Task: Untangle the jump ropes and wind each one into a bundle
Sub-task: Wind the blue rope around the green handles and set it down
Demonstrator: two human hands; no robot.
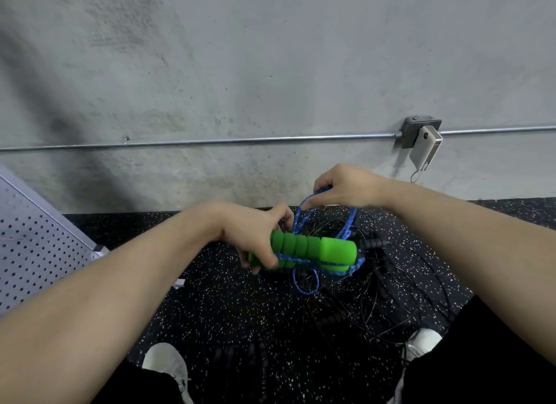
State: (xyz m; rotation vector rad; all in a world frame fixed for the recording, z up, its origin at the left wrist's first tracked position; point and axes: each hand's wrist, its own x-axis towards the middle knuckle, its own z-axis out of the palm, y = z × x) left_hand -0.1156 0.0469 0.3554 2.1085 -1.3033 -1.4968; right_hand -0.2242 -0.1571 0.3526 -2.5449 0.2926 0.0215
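left hand (255, 238) has its grip wrapped round the green handles (310, 251), lying sideways, while the right hand (346, 186) pinches the blue rope (301, 217) just up-right of them, ready to wind

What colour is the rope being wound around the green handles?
Blue rope, flecked lighter, clearest in the head view.

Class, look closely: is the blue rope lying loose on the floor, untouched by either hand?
No: the right hand pinches the blue rope above the green handles.
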